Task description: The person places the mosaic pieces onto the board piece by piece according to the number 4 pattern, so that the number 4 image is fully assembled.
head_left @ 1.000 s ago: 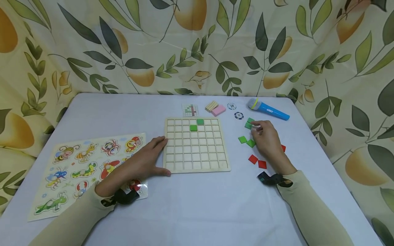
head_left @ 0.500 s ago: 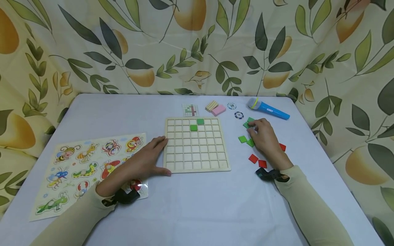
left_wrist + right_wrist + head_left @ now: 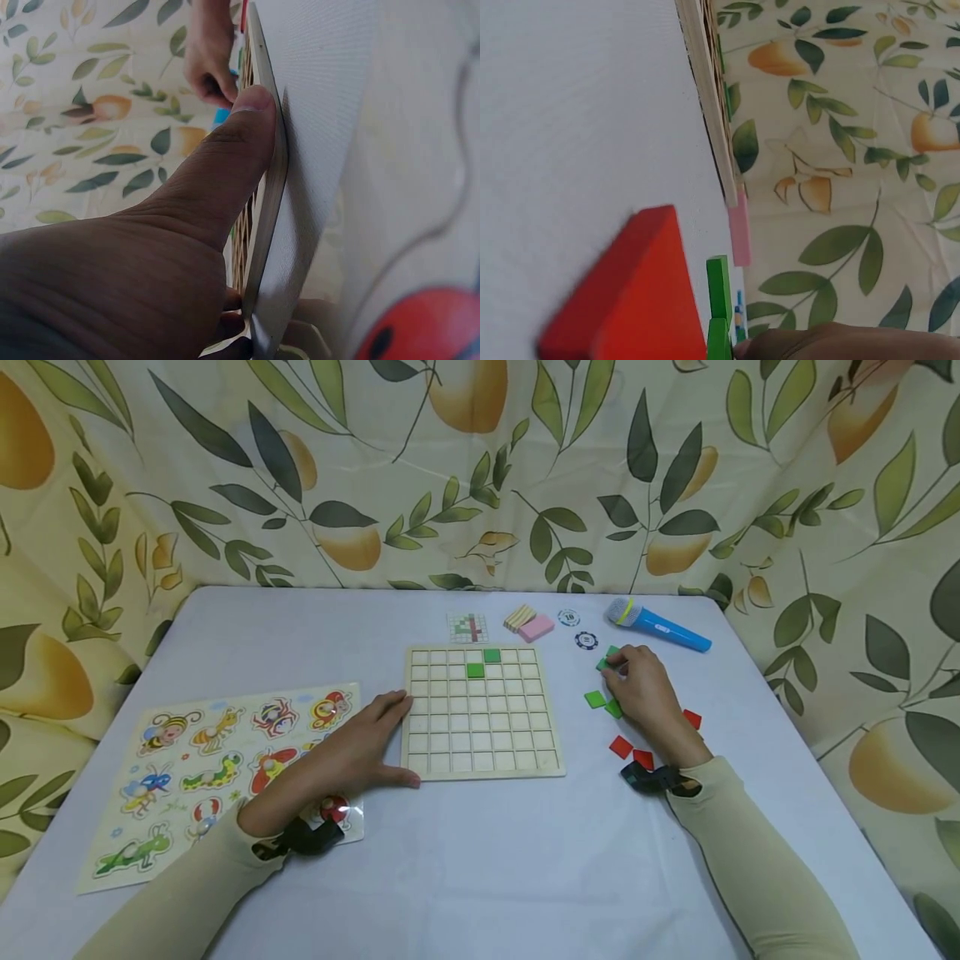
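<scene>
My left hand [image 3: 367,737] rests at the left side of a square wooden grid board [image 3: 482,723], with the thumb at its near left corner and the fingers along its left edge. In the left wrist view the straight thumb [image 3: 225,154] presses the board's rim. Two green tiles [image 3: 476,671] sit in cells of the upper rows. Right of the board, my right hand [image 3: 641,687] is bent over loose green tiles, its thumb and forefinger pinching one green tile [image 3: 602,664]. Another green tile [image 3: 612,651] lies just behind it. Nearer are two more green tiles [image 3: 595,699].
Several red tiles [image 3: 620,747] lie by the right wrist. Behind the board are a small pattern card [image 3: 467,627], a pink block [image 3: 536,627], a striped block [image 3: 519,617], two round chips [image 3: 587,641] and a blue toy microphone [image 3: 663,627]. An insect picture sheet [image 3: 172,783] lies under the left forearm.
My right hand has shifted slightly left and away from me, and the green tile at its fingertips has slid left and turned. The left hand and board hold their place.
</scene>
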`<control>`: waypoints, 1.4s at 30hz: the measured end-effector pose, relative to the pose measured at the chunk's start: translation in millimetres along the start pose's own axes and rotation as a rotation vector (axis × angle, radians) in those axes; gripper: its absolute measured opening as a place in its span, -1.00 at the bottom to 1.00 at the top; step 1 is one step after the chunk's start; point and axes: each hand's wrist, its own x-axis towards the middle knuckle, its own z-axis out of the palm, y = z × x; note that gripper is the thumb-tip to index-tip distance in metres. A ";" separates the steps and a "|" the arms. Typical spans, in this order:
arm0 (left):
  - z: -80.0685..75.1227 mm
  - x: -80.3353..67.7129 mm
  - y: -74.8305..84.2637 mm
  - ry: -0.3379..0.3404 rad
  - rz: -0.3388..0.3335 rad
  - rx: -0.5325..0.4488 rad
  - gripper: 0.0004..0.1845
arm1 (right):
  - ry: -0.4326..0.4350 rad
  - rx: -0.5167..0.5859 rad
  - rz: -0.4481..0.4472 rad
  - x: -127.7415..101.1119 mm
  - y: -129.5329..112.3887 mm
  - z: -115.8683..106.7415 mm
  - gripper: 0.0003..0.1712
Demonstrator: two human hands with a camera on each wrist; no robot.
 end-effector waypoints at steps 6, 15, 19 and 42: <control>-1.3 -0.8 0.6 0.011 0.007 -0.005 0.37 | -0.025 0.040 -0.039 -6.5 -14.0 -8.3 -0.63; 1.4 -0.9 -1.8 0.011 -0.006 -0.010 0.38 | -0.105 0.011 -0.277 -17.4 -72.5 -10.8 -0.68; 2.7 -1.6 -4.1 0.014 -0.010 -0.017 0.38 | -0.155 0.009 -0.432 -14.2 -101.3 -1.9 -0.74; 0.8 2.0 -5.8 -0.003 -0.002 0.008 0.37 | -0.354 -0.032 -0.606 18.9 -156.1 51.0 -0.70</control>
